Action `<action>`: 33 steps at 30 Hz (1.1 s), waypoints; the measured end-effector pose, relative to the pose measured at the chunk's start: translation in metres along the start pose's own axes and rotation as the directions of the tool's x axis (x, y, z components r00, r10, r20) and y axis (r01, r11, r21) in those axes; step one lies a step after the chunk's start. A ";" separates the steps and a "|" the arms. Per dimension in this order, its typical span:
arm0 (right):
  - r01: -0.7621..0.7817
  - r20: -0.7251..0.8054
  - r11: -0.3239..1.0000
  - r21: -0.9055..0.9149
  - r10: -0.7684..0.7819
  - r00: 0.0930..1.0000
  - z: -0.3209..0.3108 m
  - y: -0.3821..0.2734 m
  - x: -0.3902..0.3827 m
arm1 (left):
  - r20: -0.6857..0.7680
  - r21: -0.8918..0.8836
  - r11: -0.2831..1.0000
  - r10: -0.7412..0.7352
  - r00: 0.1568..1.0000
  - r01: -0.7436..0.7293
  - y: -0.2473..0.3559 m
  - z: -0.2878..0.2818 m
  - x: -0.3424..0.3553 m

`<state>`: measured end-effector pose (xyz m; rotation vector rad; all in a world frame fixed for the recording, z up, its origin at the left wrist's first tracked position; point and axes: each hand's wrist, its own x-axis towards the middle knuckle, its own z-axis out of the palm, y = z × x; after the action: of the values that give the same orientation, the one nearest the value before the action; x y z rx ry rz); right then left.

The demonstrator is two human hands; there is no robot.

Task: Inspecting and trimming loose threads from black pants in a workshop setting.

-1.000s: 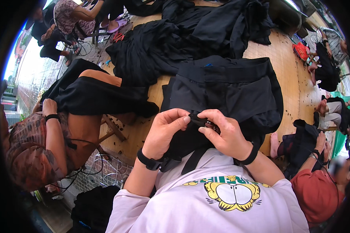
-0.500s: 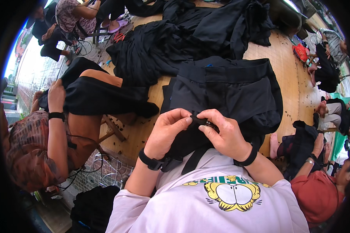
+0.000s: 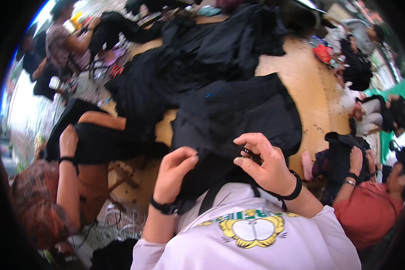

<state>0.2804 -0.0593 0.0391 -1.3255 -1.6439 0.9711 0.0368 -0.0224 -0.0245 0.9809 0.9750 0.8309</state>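
Left hand (image 3: 173, 170) and right hand (image 3: 270, 167), nearly touching earlier, had been parted; whether anything was pinched in the left could not be told — a small dark tool (image 3: 254, 157) was enclosed in the right. Beneath, a black waistbanded garment (image 3: 238, 110) was spread — heaped black cloth (image 3: 220, 38) beyond.

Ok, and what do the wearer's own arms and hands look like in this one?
The left hand and right hand are both ungloved. A plain black band circles each wrist, one on the left and one on the right. Above them the forearms are bare up to short, pale pink fabric sleeves.
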 end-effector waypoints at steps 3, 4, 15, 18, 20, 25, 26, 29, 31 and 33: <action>-0.041 -0.141 0.999 0.007 0.041 0.989 -0.033 0.001 -0.006 | 0.034 0.062 0.994 -0.093 0.995 0.090 0.005 -0.004 -0.004; -0.175 -0.133 0.984 -0.016 0.171 0.976 -0.051 0.003 -0.009 | 0.046 0.068 0.995 -0.082 0.996 0.079 0.011 -0.007 -0.002; -0.302 -0.622 0.953 -0.027 0.220 0.751 -0.144 0.121 -0.012 | -0.209 0.355 0.932 0.155 0.965 -0.073 0.003 -0.085 0.116; -0.322 -0.577 0.947 0.014 0.271 0.771 -0.147 0.158 -0.001 | -0.045 0.079 0.970 -0.229 0.972 0.232 0.004 -0.085 0.126; -0.582 -0.377 0.779 0.235 0.624 0.684 -0.144 0.135 0.011 | -0.002 -0.022 0.991 -0.135 0.991 0.135 0.010 -0.081 0.117; -0.543 -0.201 0.781 0.308 0.612 0.765 -0.134 0.121 0.025 | 0.126 -0.232 0.973 0.027 0.992 0.003 0.036 -0.075 0.083; -0.404 -0.174 0.827 0.391 0.498 0.850 -0.130 0.124 0.026 | 0.159 -0.242 0.970 0.052 0.986 -0.012 0.040 -0.072 0.077; -0.448 -0.131 0.810 0.378 0.526 0.840 -0.126 0.119 0.027 | 0.266 -0.287 0.957 0.035 0.963 0.045 0.043 -0.068 0.061; -0.420 -0.141 0.814 0.401 0.508 0.850 -0.125 0.116 0.024 | 0.286 -0.202 0.972 -0.057 0.956 0.119 0.043 -0.065 0.049; -0.384 -0.168 0.818 0.429 0.490 0.855 -0.126 0.106 0.021 | 0.227 -0.098 0.984 -0.125 0.966 0.150 0.049 -0.059 0.040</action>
<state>0.4327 -0.0115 -0.0064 -1.5140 -0.8861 1.2418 -0.0104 0.0471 -0.0034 0.8756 0.7865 0.6392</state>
